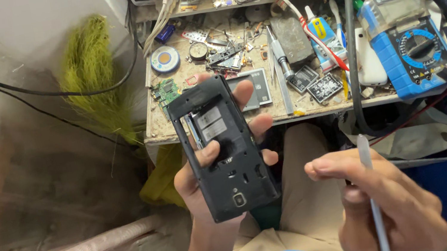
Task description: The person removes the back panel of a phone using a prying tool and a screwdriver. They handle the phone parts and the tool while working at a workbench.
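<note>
One opened phone (pixel 221 147), one slim tool (pixel 373 197), one blue multimeter (pixel 414 54), and two flat batteries (pixel 256 86) on the bench.

The single head-worn camera looked steeply down from above the person's lap, close enough that the left hand (pixel 224 167) and right hand (pixel 381 202) filled the lower middle of the frame at arm's reach. It faced forward onto a cluttered workbench (pixel 217 122) across the upper half, seen from above and somewhat farther off, with a blue multimeter (pixel 413 48) near the right edge. A wall and floor fell away at the left, and no second view was there to share any part of the scene.
</note>
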